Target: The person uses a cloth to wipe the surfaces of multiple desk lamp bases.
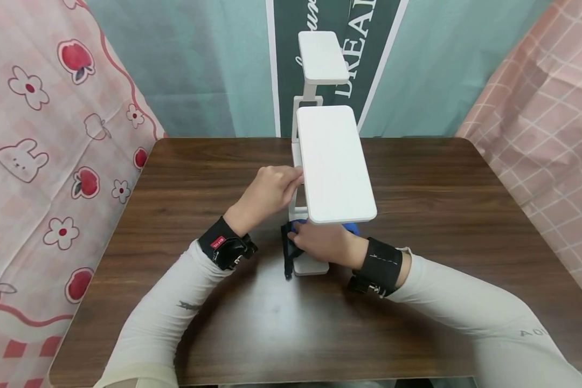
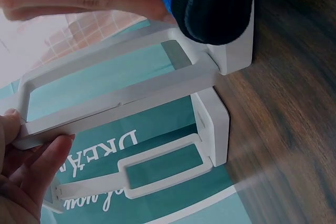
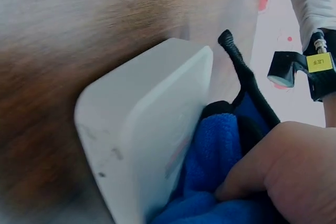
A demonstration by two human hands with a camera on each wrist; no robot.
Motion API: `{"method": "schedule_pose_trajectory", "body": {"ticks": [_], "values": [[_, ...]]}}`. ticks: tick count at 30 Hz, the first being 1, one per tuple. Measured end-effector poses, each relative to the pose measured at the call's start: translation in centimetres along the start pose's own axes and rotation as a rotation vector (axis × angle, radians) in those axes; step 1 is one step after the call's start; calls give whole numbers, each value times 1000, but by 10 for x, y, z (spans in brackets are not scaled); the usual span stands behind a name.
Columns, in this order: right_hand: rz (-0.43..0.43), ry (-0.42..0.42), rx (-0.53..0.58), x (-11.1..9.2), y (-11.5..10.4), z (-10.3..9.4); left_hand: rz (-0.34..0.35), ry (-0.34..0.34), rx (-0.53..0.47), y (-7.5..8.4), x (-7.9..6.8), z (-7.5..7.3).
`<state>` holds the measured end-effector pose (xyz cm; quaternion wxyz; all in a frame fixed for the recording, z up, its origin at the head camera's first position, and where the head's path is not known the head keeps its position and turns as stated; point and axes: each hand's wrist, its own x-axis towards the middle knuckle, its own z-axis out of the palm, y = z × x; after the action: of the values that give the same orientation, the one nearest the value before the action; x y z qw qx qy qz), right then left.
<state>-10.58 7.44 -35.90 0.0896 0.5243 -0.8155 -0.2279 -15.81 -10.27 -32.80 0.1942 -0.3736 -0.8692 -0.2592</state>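
Note:
A white folding stand (image 1: 337, 167) stands mid-table, its flat top plate facing up. My left hand (image 1: 271, 188) grips the upper end of the stand's slotted arm; in the left wrist view, the thumb and fingers pinch the arm (image 2: 121, 106) from both sides. Low at the front, my right hand (image 1: 327, 242) holds a blue cloth with black edging (image 3: 215, 135), bunched under its fingers. The cloth lies against the stand's thick white base (image 3: 121, 87), which shows grey marks near one corner. In the head view, the top plate hides part of the right hand and cloth.
Behind it is a second, similar white stand (image 1: 322, 56). Both are on a dark wood-grain table (image 1: 441, 215). A teal curtain (image 1: 199, 70) with a lettered dark panel hangs at the back. Patterned pink cloths hang at left (image 1: 43, 172) and right (image 1: 553, 134).

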Motion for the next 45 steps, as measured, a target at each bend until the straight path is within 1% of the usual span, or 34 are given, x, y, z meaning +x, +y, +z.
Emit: {"method": "schedule_pose_trajectory", "body": {"ticks": [3,6,10,14,17,20,23,27,29,32,37,40,45], "values": [[3,-51,45,-2,-1,-1,0,-2,3,0,1,-1],[-3,-63,72,-5,-4,-3,4,0,11,-1,1,0],[2,-61,60,-10,-11,-4,8,4,17,-2,1,1],[34,-89,62,-13,-14,-2,10,2,18,-2,0,1],[54,-79,47,-18,-14,1,11,3,14,-2,-1,0],[59,-37,17,-26,-9,7,18,7,12,-2,-1,0],[59,51,36,-38,-1,15,27,11,9,-2,0,1],[62,190,137,-54,10,28,31,14,6,-2,1,2],[74,220,194,-61,15,33,34,15,6,-2,2,3],[94,214,232,-67,20,38,38,15,8,-2,2,3],[97,192,238,-69,23,41,31,12,13,-1,2,2],[97,172,255,-71,20,40,20,7,12,-1,2,1],[77,130,290,-82,11,36,7,-5,1,0,3,1]]}}
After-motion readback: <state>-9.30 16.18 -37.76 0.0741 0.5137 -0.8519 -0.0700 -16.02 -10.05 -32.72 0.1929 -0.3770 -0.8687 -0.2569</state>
